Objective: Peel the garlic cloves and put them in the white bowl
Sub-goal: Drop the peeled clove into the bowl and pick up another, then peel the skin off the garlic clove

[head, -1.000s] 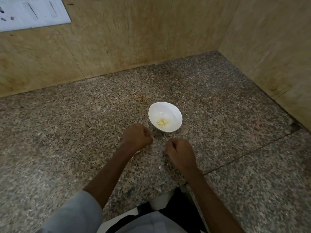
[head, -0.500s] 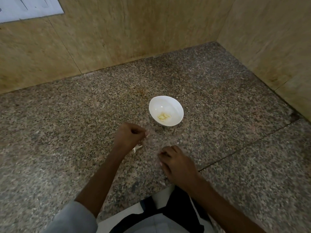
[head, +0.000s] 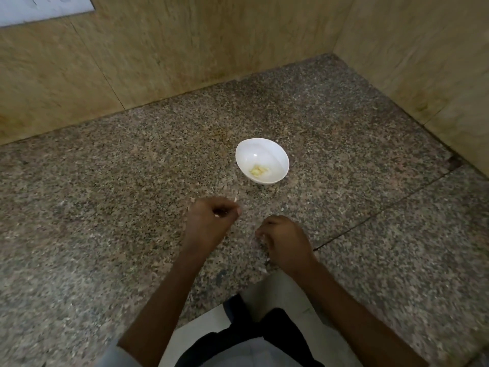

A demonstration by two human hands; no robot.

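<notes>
White bowl [head: 279,154] sits on the granite desk [head: 105,207], far of both hands and a little right of centre. A few peeled cloves [head: 258,170] lie in its bottom.

Left hand [head: 211,218]: near-left of the bowl, fingers curled, pinching a pale bit [head: 217,215]. Clove or skin, too small to tell; long axis unreadable.

Right hand [head: 285,239]: closer to the desk's near edge, straight near of the bowl, clenched. Cannot tell whether it holds anything.

Skin scrap [head: 235,200] lies on the desk between left hand and bowl.

Judgement: left hand is closer to the bowl; a drop calls for a short reach far and right.
</notes>
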